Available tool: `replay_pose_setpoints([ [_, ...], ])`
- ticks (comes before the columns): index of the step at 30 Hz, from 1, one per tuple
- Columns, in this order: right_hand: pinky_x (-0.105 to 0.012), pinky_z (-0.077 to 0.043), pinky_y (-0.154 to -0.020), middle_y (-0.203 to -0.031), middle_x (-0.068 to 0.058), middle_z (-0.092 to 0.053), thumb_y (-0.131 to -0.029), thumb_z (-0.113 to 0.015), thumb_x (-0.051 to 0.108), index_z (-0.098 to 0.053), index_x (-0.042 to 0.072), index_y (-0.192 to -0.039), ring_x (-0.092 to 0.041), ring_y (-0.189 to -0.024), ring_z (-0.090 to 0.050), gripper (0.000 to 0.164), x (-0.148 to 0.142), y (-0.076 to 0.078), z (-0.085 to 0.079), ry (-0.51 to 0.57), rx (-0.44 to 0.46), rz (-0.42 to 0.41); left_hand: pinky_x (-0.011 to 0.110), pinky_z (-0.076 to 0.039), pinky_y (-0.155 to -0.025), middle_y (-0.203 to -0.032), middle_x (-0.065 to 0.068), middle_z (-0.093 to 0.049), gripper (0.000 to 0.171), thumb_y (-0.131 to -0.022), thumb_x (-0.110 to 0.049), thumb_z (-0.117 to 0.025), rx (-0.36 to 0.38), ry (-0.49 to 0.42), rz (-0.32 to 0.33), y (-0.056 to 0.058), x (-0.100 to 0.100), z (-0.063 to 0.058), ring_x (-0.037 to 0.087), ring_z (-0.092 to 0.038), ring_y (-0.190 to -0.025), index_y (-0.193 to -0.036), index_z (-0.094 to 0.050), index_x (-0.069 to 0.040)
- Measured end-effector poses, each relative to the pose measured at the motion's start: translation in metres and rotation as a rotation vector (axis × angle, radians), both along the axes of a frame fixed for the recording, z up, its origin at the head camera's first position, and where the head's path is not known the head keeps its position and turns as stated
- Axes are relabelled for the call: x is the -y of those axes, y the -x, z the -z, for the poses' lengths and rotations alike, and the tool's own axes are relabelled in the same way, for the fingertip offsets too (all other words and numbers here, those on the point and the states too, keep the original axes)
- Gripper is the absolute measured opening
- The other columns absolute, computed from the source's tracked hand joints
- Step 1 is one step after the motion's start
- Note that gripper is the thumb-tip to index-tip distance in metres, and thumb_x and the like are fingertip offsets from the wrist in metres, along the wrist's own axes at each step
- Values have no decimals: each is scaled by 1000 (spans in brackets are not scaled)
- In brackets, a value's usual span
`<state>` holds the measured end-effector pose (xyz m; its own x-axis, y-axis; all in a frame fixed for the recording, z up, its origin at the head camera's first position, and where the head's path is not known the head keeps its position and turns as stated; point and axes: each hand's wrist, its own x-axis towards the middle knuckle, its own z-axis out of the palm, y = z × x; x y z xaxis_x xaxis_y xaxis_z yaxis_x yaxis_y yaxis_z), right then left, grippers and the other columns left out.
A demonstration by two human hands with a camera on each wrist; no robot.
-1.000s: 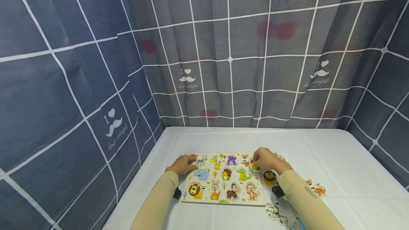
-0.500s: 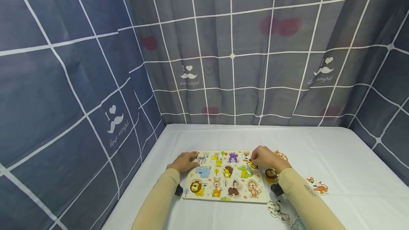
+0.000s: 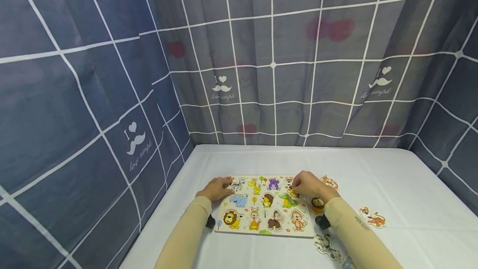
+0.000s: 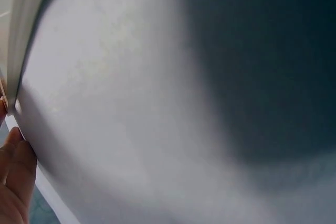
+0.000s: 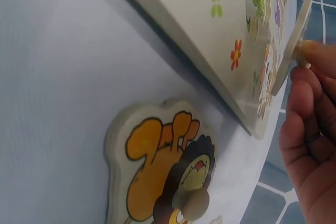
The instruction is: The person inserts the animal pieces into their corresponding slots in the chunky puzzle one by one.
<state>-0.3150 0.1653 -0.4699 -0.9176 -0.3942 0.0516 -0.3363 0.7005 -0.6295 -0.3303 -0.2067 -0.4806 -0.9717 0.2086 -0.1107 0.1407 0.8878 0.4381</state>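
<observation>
A wooden animal puzzle board (image 3: 246, 233) lies on the white table. My left hand (image 3: 215, 189) rests at its far left corner, fingers extended along the edge and thumb over the zebra picture. My right hand (image 3: 309, 185) pinches a puzzle piece (image 3: 293, 194) by its knob, above the board's far right part near the tiger picture. In the right wrist view this piece (image 5: 292, 48) appears edge-on, tilted and raised over the board, so its picture is hidden there. The left wrist view shows only some left fingers (image 4: 22, 166) beside the board's edge (image 4: 22, 35).
Right of the board lie a knobbed lion piece (image 3: 318, 205), a tiger piece (image 3: 372, 217) and an orange animal piece (image 3: 329, 182). Nearer are a zebra piece (image 3: 328, 247) and a blue piece (image 3: 348, 263), partly behind the right sleeve. Checked curtains (image 3: 246, 94) stand behind the table.
My right hand has shifted slightly left over the board with the pinched piece. The left hand stays at the board's corner. The head view has moved a little.
</observation>
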Motion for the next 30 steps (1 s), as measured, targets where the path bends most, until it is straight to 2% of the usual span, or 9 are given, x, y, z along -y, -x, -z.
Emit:
replay_pose_setpoints([
  [10, -27, -48, -56, -69, 1, -66, -85, -72, 4, -73, 10, -77, -13, -61, -57, 10, 3, 1, 1, 64, 42, 2, 54, -34, -119, -153, 9, -50, 58, -90, -39, -73, 3, -8, -11, 1, -3, -6, 37, -42, -143, -141, -59, -15],
  [19, -25, -47, -54, -70, 0, -67, -86, -71, 3, -73, 5, -79, -11, -60, -55, 8, 11, 1, -2, 97, 25, -61, 54, -34, -119, -153, 11, -49, 59, -90, -38, -74, 7, -5, -33, 1, -3, -10, 37, -42, -143, -142, -59, -16],
  [24, -25, -50, -54, -70, 0, -68, -85, -70, 1, -73, 5, -78, -10, -59, -59, 9, 14, 1, 2, 126, 13, -92, 53, -35, -119, -151, 12, -51, 58, -90, -37, -75, 5, -14, -27, 0, -2, -8, 37, -44, -142, -140, -60, -13],
  [30, -24, -49, -55, -68, 4, -67, -82, -70, -1, -72, 6, -74, -7, -59, -56, 10, 21, 4, 9, 132, -31, -111, 54, -36, -117, -149, 14, -53, 56, -90, -39, -74, 0, 6, -5, 1, 0, -1, 37, -46, -140, -140, -61, -16],
])
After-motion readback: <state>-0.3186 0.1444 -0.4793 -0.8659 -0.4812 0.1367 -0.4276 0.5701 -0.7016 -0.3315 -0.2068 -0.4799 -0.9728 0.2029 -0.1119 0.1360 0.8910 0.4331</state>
